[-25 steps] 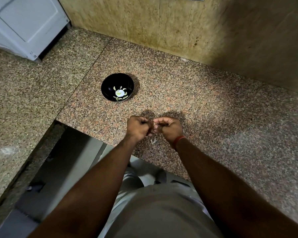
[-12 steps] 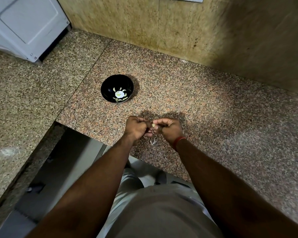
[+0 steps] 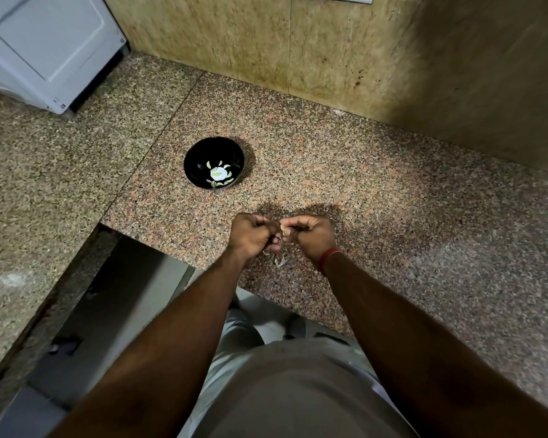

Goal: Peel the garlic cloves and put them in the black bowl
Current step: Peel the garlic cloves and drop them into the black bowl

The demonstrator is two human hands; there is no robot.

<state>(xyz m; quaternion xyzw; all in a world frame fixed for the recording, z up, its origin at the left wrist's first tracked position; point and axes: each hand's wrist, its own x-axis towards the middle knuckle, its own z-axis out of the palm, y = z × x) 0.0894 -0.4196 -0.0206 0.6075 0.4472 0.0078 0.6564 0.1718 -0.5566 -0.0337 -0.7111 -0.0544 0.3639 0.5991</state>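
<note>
**Both hands pinching one garlic clove over the granite surface**

The speckled granite surface (image 3: 393,216) fills most of the view, meeting a tan stone wall (image 3: 266,42) toward 12 o'clock. A white appliance (image 3: 45,42) stands on it at 10 o'clock. Two bare forearms reach in from 6 o'clock, over a grey shirt (image 3: 298,390).

The black bowl (image 3: 196,159) sits on the surface at about 11 o'clock from the hands, well apart from them, with several pale peeled cloves (image 3: 217,175) lying at its bottom.

The left hand (image 3: 250,237) and right hand (image 3: 312,235) meet just above the surface, knuckles up, fingers curled. Between them a small pale garlic clove (image 3: 282,228) shows; the grip of each hand is a pinch on it, thumb and fingertips closed round its ends. A red thread band (image 3: 329,257) circles the right wrist.

Bits of papery peel (image 3: 280,261) lie on the surface at 6 o'clock, just below the hands.
</note>
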